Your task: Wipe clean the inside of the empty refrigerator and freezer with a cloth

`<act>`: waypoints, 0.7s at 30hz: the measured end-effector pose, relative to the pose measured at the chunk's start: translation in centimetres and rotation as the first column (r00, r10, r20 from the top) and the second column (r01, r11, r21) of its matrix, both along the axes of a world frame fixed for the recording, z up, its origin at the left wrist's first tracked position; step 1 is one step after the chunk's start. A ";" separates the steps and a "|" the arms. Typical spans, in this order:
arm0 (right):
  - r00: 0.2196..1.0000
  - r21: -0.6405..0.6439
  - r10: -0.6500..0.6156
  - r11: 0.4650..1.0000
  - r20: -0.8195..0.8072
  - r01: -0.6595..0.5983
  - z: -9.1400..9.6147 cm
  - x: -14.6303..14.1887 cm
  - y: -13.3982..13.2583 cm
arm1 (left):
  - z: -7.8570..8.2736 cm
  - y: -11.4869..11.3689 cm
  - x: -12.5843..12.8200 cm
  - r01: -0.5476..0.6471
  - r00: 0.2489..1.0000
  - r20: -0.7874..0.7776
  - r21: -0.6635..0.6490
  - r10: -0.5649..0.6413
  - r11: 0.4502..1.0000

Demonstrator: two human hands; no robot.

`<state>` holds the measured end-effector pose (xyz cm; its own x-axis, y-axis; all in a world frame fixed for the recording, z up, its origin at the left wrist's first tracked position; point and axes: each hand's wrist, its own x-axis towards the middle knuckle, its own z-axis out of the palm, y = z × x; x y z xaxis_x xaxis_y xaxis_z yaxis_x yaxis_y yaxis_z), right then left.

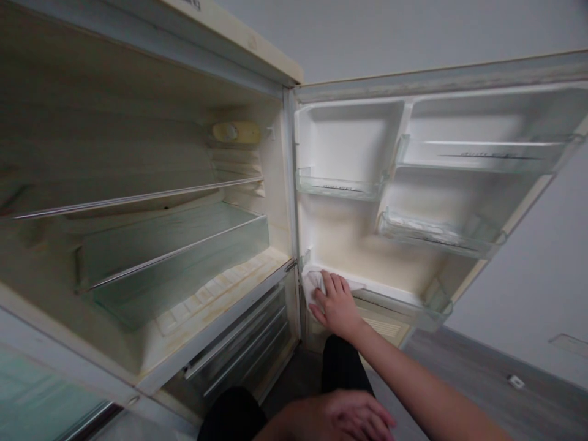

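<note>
My right hand reaches to the bottom of the open fridge door and presses a white cloth against the inner lip of the lowest door shelf, fingers laid over the cloth. My left hand rests flat on my dark-trousered knee at the bottom of the view, holding nothing.
The fridge interior on the left has stained walls, a glass shelf and a clear drawer. Clear door bins sit higher on the door. Freezer drawers are below. Grey floor lies to the right.
</note>
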<state>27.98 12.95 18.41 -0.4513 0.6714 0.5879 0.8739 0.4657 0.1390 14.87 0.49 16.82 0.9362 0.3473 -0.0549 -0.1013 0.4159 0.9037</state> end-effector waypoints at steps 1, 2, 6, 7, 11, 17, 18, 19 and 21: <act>1.000 -0.007 -0.015 1.000 -0.008 0.015 0.3 0.7 -0.4 | 0.4 1.2 -0.7 -0.025 1.000 -0.009 0.070 0.026 0.997; 0.999 -0.010 -0.040 0.999 -0.014 0.040 0.4 1.2 -0.7 | 0.9 2.4 -1.4 -0.094 0.994 -0.033 0.219 0.104 0.971; 0.980 0.009 -0.198 0.980 0.005 0.198 0.6 1.8 -0.4 | 3.6 7.9 -3.3 -0.413 0.744 0.050 0.818 0.666 0.400; 0.972 0.024 -0.236 0.971 0.008 0.236 0.6 1.5 0.0 | 4.4 9.3 -3.5 -0.392 0.655 0.149 0.905 0.740 0.164; 0.952 0.059 -0.305 0.951 -0.002 0.305 0.4 -0.6 1.7 | 7.1 15.2 -3.1 -0.194 0.590 0.378 0.924 0.713 -0.329; 0.955 -0.052 -0.296 0.954 -0.007 0.295 0.1 -4.7 4.3 | 6.9 21.8 -2.3 -0.161 0.710 0.267 0.962 0.651 -0.220; 0.958 -0.065 -0.286 0.956 -0.008 0.285 0.1 -5.3 4.6 | 6.6 22.3 -2.5 -0.179 0.727 0.251 0.968 0.640 -0.177; 0.961 -0.071 -0.276 0.959 -0.007 0.275 0.1 -5.7 4.9 | 6.3 22.7 -2.7 -0.190 0.736 0.241 0.971 0.633 -0.147; 0.963 -0.058 -0.268 0.962 -0.007 0.267 0.1 -6.2 5.2 | 6.0 22.9 -3.2 -0.184 0.745 0.221 0.975 0.630 -0.123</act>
<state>21.75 18.12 18.48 -0.2425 0.7985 0.5510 0.9694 0.2216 0.1055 11.70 23.43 22.77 0.5979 0.5890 0.5437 0.4275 -0.8081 0.4052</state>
